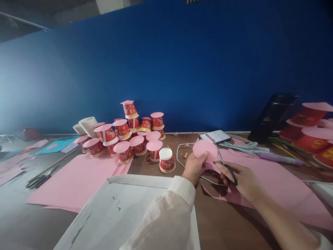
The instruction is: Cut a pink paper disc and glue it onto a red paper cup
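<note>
A round piece of pink paper (204, 148) is pinched between the thumb and fingers of my left hand (194, 168). My right hand (240, 177) is closed around the dark handles of a pair of scissors (230, 174), whose blades point up and away beside the paper's right edge. Below the scissors hangs a curved pink offcut. Just left of my hands, a red paper cup (167, 162) stands upside down with its white base bare. Several more upside-down red cups (125, 155) are grouped and stacked further left, with pink discs on top.
Pink sheets (78, 180) lie left and right, beside a white box lid (122, 208) in front. A second pair of scissors (43, 178) rests at left. Behind my hands are a phone (220, 136) and coiled cable. A black bottle (272, 118) and more cups stand right, before a blue partition (166, 66).
</note>
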Demonstrator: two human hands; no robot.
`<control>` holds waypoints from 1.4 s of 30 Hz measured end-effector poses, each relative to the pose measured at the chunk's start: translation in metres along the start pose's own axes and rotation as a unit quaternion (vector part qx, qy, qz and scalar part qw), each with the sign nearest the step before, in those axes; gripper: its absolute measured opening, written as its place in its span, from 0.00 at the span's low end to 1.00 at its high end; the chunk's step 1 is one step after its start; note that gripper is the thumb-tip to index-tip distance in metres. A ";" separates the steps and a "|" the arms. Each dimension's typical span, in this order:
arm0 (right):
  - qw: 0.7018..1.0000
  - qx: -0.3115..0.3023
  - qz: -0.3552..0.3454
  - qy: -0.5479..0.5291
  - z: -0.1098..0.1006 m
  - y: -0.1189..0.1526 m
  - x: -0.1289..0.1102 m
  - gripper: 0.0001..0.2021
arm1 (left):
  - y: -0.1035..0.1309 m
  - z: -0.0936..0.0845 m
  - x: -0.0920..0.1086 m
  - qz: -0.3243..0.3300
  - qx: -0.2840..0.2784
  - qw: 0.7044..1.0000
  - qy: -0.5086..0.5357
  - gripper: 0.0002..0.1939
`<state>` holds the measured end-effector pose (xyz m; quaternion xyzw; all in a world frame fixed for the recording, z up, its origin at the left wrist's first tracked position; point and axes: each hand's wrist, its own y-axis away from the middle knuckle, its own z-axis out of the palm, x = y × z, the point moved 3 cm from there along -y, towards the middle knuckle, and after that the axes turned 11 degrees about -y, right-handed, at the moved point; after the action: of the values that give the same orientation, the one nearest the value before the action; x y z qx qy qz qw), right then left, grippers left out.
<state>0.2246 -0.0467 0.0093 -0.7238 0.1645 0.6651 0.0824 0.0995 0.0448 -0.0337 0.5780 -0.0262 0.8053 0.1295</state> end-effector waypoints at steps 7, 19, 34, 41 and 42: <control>1.000 0.005 -0.009 -0.002 0.002 0.005 -0.005 0.23 | 0.000 -0.001 0.001 -0.008 0.014 1.000 -0.013 0.28; 1.000 -0.005 -0.016 0.009 0.002 0.006 -0.007 0.24 | -0.002 -0.002 -0.001 -0.021 0.016 1.000 0.001 0.25; 1.000 -0.012 -0.017 -0.008 0.001 0.003 -0.001 0.23 | 0.000 -0.002 0.004 -0.051 0.045 0.998 0.005 0.25; 1.000 -0.022 -0.001 -0.013 0.002 0.003 0.000 0.23 | 0.000 -0.004 0.002 -0.042 0.041 0.998 -0.004 0.27; 1.000 -0.022 -0.006 -0.008 0.002 0.003 0.000 0.24 | -0.001 -0.004 0.002 -0.037 0.039 0.999 -0.006 0.27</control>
<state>0.2217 -0.0490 0.0095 -0.7207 0.1452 0.6741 0.0718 0.0955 0.0465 -0.0335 0.5878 0.0256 0.7970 0.1364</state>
